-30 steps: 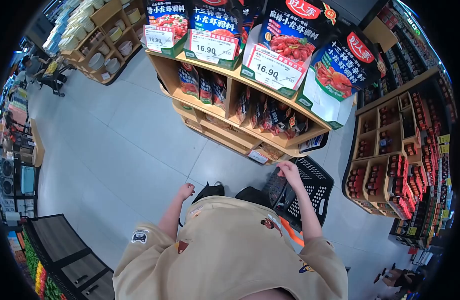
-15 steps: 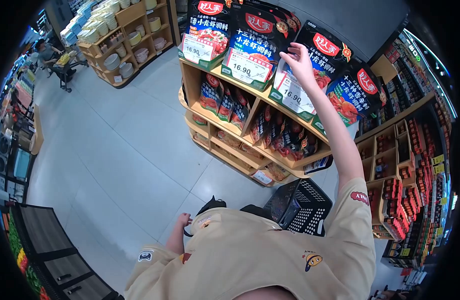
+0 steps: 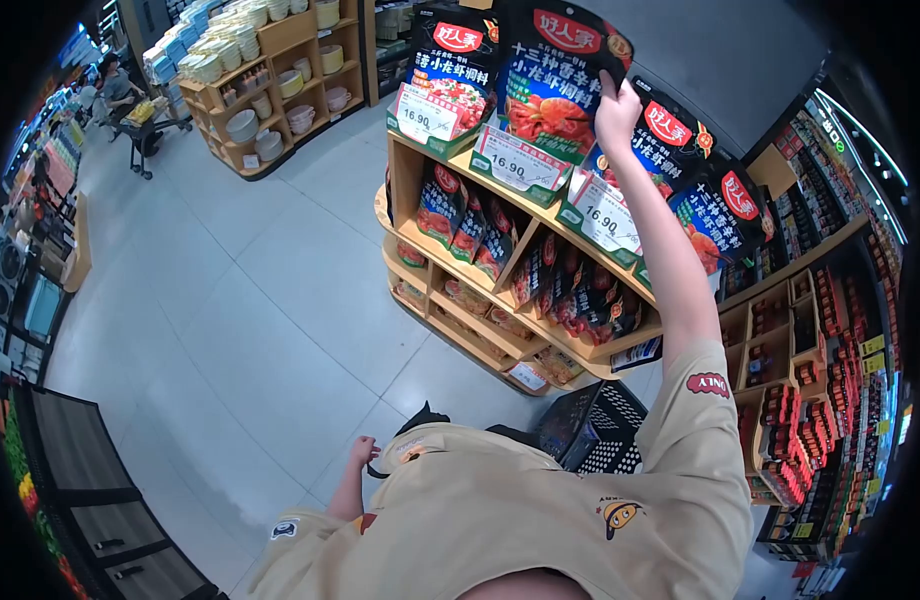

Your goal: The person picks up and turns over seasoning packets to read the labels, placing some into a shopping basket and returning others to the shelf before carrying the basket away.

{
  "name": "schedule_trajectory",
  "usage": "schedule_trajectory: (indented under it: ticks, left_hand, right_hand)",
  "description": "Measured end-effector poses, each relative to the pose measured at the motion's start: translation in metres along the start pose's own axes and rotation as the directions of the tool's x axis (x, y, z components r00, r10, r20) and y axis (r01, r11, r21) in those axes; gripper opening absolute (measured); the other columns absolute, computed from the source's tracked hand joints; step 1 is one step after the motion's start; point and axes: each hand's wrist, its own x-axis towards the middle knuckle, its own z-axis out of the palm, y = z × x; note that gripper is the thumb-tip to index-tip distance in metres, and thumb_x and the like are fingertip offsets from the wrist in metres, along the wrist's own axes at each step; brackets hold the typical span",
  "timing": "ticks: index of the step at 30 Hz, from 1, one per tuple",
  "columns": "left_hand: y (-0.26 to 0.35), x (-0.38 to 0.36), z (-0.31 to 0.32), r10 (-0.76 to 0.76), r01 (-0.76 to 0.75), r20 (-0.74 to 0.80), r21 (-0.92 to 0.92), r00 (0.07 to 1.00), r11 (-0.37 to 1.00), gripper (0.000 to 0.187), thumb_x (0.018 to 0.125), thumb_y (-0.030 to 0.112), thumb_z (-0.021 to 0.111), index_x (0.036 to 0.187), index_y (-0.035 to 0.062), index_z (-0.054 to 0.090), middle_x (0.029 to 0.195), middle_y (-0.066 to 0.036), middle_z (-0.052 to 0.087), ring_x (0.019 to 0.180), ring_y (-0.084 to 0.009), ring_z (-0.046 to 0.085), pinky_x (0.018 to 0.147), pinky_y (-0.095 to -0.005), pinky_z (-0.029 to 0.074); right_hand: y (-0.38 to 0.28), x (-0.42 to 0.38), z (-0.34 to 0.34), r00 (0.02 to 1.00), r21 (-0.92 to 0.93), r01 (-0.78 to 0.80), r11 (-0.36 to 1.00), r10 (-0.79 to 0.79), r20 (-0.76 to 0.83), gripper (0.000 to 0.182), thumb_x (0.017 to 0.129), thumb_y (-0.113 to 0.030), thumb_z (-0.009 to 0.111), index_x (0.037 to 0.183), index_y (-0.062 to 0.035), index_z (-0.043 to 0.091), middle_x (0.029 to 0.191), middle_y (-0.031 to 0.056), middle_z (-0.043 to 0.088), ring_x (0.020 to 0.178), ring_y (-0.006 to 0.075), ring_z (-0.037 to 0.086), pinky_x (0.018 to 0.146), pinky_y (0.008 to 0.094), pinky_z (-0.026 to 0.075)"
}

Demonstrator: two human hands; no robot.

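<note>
- Black and glossy, the large seasoning pouch with a red crayfish picture (image 3: pixel 552 80) stands at the top centre of the frame, upright on the top tier of the curved wooden display shelf (image 3: pixel 450 240).
- The right hand (image 3: pixel 616 112) is raised high, fingers closed around the right edge of that pouch, grasping it.
- Just right of the hand stand more big black pouches with red logo ovals (image 3: pixel 695 170), and one to the left with a blue band (image 3: pixel 450 70).
- White price cards reading 16.90 (image 3: pixel 518 160) sit in green holders along the shelf's top edge, below the pouches.
- Lower tiers hold rows of smaller dark sachets (image 3: pixel 570 290).
- The left hand (image 3: pixel 362 452) hangs low at lower centre, curled into a loose fist; whether it holds anything cannot be told.
- A black perforated plastic shopping basket (image 3: pixel 600 425) sits on the pale grey tiled floor (image 3: pixel 250 300) below the raised arm, beside the shelf's base.
- At upper left, a wooden rack of stacked bowls (image 3: pixel 260 80).
</note>
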Motion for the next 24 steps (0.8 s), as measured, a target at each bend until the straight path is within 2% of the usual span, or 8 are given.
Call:
schedule_trajectory:
  ticks: [3,5,9,13,15,17,20,24]
  left_hand:
    - [0.019,0.003,0.002,0.155,-0.153,-0.031,0.059,0.987,0.986,0.029,0.078,0.020,0.044,0.097,-0.0007,0.047,0.075,-0.014,0.059,0.058,-0.0192,0.057,0.045,-0.0267,0.044]
    - [0.041,0.004,0.007,0.340,-0.332,-0.096,0.091,0.936,0.939,0.028,0.078,0.020,0.046,0.097,-0.0007,0.049,0.075,-0.013,0.059,0.059,-0.0179,0.057,0.051,-0.0273,0.045]
    - [0.133,-0.027,0.029,0.691,-0.686,-0.082,0.090,0.718,0.722,0.028,0.079,0.018,0.047,0.100,-0.0004,0.049,0.080,-0.012,0.059,0.071,-0.0152,0.057,0.064,-0.0257,0.045]
    - [0.263,-0.137,0.065,0.839,-0.804,0.072,-0.255,0.539,0.538,0.041,0.085,0.030,0.041,0.112,-0.0005,0.040,0.102,-0.012,0.053,0.092,-0.0158,0.052,0.080,-0.0277,0.039]
    - [0.311,-0.198,0.078,0.944,-0.780,0.132,-0.536,0.302,0.324,0.044,0.087,0.034,0.037,0.112,-0.0020,0.041,0.105,-0.010,0.052,0.095,-0.0164,0.049,0.083,-0.0282,0.036]
    - [0.333,-0.237,0.091,0.975,-0.730,0.104,-0.649,0.194,0.214,0.043,0.088,0.032,0.032,0.111,-0.0035,0.041,0.106,-0.009,0.050,0.095,-0.0136,0.048,0.083,-0.0274,0.035]
    - [0.342,-0.250,0.103,0.959,-0.774,0.193,-0.567,0.208,0.282,0.041,0.089,0.031,0.030,0.107,-0.0040,0.044,0.100,-0.008,0.053,0.089,-0.0096,0.049,0.079,-0.0241,0.037]
    - [0.345,-0.249,0.118,0.946,-0.768,0.064,-0.568,0.318,0.296,0.039,0.090,0.029,0.029,0.085,-0.0027,0.051,0.080,-0.004,0.057,0.070,-0.0059,0.051,0.064,-0.0203,0.041]
  right_hand:
    - [-0.034,0.022,-0.022,0.999,0.081,0.046,0.996,-0.047,0.011,0.016,0.081,-0.012,0.051,0.085,0.0032,0.054,0.052,-0.0002,0.045,0.052,0.0039,0.032,0.048,0.0217,0.032]
    - [-0.055,0.027,-0.040,0.997,0.272,-0.023,0.962,0.003,0.074,0.017,0.081,-0.012,0.051,0.088,0.0035,0.057,0.075,-0.0016,0.056,0.064,0.0021,0.042,0.058,0.0181,0.035]
    - [-0.099,0.007,-0.073,0.985,0.373,-0.109,0.921,0.049,0.168,0.018,0.081,-0.011,0.052,0.090,0.0034,0.055,0.079,0.0008,0.058,0.069,0.0042,0.050,0.063,0.0186,0.040]
    - [-0.127,-0.037,-0.090,0.813,0.406,-0.533,0.742,0.318,0.487,0.014,0.080,-0.013,0.053,0.084,0.0003,0.057,0.075,0.0010,0.059,0.064,0.0038,0.052,0.059,0.0175,0.041]
    - [-0.136,-0.061,-0.096,0.691,0.340,-0.691,0.638,0.446,0.568,0.016,0.081,-0.012,0.051,0.088,0.0013,0.055,0.079,0.0027,0.059,0.065,0.0049,0.054,0.059,0.0177,0.042]
    - [-0.143,-0.083,-0.099,0.647,0.320,-0.737,0.596,0.482,0.591,0.016,0.081,-0.012,0.050,0.089,0.0016,0.055,0.080,0.0030,0.059,0.065,0.0053,0.054,0.059,0.0181,0.042]
    - [-0.129,-0.109,-0.102,0.576,0.256,-0.794,0.552,0.545,0.609,0.017,0.081,-0.012,0.050,0.090,0.0015,0.055,0.080,0.0036,0.060,0.065,0.0063,0.055,0.060,0.0189,0.044]
    - [-0.106,-0.137,-0.115,0.481,0.219,-0.869,0.443,0.656,0.582,0.019,0.081,-0.014,0.050,0.092,0.0012,0.054,0.083,0.0039,0.059,0.071,0.0071,0.055,0.062,0.0215,0.045]
